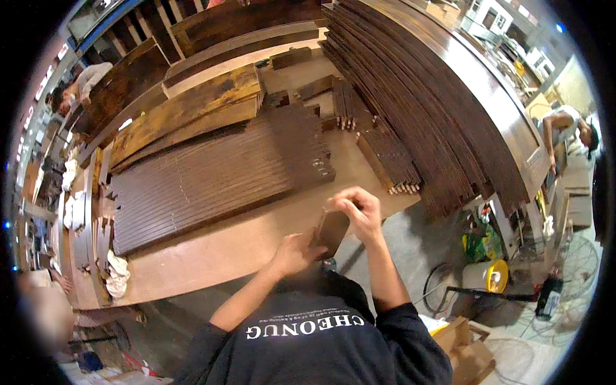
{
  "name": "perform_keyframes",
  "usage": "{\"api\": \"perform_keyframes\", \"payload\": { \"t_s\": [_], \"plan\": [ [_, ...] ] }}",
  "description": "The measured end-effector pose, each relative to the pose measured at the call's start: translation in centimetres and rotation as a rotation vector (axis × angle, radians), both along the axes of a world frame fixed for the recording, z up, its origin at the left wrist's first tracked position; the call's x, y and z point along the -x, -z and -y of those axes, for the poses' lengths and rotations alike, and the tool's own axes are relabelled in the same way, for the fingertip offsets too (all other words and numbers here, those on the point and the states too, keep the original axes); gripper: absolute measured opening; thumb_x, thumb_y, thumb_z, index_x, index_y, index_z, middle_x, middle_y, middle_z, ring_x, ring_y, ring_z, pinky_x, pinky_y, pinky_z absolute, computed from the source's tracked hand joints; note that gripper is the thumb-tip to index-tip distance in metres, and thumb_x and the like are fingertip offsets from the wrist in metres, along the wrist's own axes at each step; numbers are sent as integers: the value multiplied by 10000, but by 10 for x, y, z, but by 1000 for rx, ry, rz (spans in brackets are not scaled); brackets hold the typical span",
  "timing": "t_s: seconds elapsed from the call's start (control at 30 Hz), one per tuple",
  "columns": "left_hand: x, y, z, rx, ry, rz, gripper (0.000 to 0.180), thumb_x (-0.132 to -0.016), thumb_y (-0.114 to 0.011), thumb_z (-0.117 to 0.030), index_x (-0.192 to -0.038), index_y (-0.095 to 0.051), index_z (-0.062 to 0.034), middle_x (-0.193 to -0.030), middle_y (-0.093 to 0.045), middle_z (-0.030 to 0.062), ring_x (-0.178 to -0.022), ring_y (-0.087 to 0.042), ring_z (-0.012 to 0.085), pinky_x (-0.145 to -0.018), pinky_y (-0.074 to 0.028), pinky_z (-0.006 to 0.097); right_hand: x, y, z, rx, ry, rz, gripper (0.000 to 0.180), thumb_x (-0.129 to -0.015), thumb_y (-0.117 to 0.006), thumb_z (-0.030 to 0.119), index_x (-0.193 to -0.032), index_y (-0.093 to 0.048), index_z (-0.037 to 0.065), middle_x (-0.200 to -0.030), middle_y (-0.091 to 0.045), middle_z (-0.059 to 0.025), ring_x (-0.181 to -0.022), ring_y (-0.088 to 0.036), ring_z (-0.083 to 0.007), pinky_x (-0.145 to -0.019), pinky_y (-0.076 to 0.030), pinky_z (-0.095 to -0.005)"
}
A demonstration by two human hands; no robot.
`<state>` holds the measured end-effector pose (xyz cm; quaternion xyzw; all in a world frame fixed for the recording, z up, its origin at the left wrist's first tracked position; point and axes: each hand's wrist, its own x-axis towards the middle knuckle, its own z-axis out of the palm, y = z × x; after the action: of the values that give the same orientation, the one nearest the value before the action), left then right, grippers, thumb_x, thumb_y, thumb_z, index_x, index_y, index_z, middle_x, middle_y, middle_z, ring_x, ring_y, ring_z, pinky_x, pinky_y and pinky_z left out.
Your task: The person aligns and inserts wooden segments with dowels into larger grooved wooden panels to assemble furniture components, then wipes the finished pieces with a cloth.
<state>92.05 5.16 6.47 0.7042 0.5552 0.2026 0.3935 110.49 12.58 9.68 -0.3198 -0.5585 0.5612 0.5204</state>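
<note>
Wood block (333, 231) tilts toward one o'clock, right hand (359, 208) pinching its top, left hand (292, 253) gripping its bottom.

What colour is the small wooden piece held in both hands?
Dark brown, like the stained slats; the wooden piece shows best in the head view.

Head camera looks steeply down, close over the workbench (212, 253).

open brown cardboard box (467, 350), lower right floor
</note>
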Motion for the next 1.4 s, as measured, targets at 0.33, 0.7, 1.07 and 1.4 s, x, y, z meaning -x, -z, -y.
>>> {"api": "perform_keyframes", "payload": {
  "t_s": [0.33, 0.7, 1.07, 1.4],
  "plan": [
    [90, -28, -51, -74, -598, 1076, 353, -783, -716, -23, -1117, -604, -30, -1009, -642, 45, -945, -599, 170, -871, -484, 312, 27, 134, -30, -82, 443, 623, 638, -797, -720, 253, -1321, -446, 14, -1288, -515, -203, -1187, -498, -337, -1013, -395, -415],
    [34, -6, -140, -237, -219, 243, 436, -737, -796, -226, -1036, -635, 46, -965, -695, 135, -867, -633, 150, -789, -491, 283, 23, 123, -33, -173, 417, 739, 390, -773, -725, 210, -1134, -619, 108, -1083, -638, -106, -1017, -585, -303, -877, -455, -409],
    [10, -42, -131, -429, -28, -200, 395, -737, -786, -278, -620, -593, 47, -530, -546, 207, -445, -533, 300, -475, -431, 372, 23, 134, -31, -197, 472, 781, 446, -799, -705, 288, -1191, -591, 108, -1084, -637, -116, -1035, -574, -319, -910, -416, -454],
    [22, -13, -123, -195, -298, 381, 197, -782, -740, -27, -941, -675, 69, -902, -713, 109, -804, -644, 146, -761, -510, 290, 25, 130, -32, -184, 462, 797, 431, -808, -696, 301, -1169, -595, 89, -1074, -631, -139, -1011, -571, -335, -906, -421, -453]
  ]
}}
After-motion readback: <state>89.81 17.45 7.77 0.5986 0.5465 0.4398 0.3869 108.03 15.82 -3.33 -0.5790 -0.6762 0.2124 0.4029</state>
